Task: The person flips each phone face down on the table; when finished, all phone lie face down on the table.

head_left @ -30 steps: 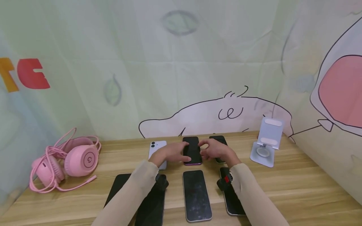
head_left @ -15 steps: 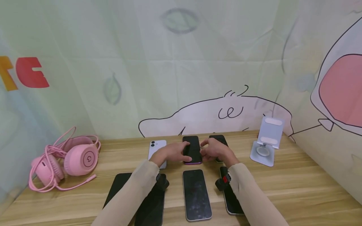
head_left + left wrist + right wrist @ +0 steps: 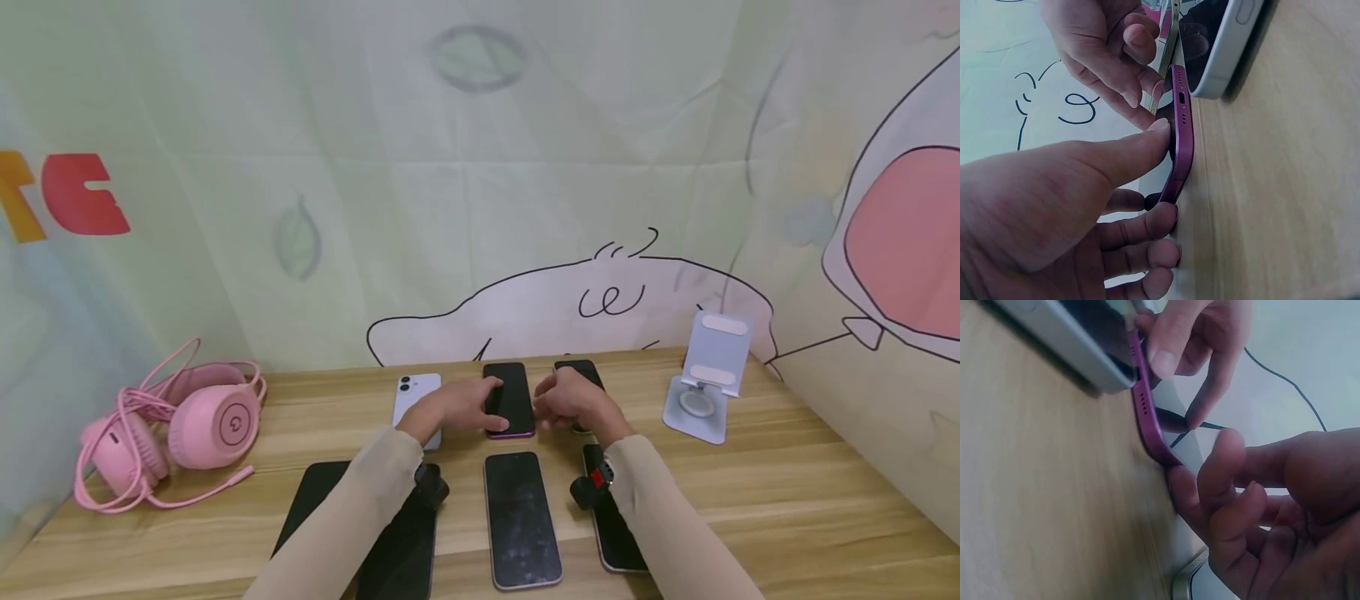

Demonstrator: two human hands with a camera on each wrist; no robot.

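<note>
A purple-edged smartphone [image 3: 512,400], black screen up, lies at the back middle of the wooden table. My left hand [image 3: 459,405] holds it from the left; in the left wrist view the thumb lies on the screen near the purple edge [image 3: 1184,140], with fingertips along the side. My right hand [image 3: 572,397] is at its right side, fingers loosely bent. One fingertip touches the phone's corner in the right wrist view, while the thumb stands off it. Behind the right hand lies another dark phone [image 3: 583,371], partly hidden. A white phone [image 3: 416,392] sits beyond the left wrist.
Nearer me lie a grey-edged phone [image 3: 522,521], another dark phone [image 3: 618,533] under the right forearm and black tablet-like slabs [image 3: 401,550] under the left. Pink headphones [image 3: 217,425] stand left, a folding phone stand [image 3: 708,375] right. A printed curtain [image 3: 465,208] hangs behind.
My right index finger has drawn back slightly to the right from the phone's edge and bent in. The left hand and the phone stay in nearly the same place.
</note>
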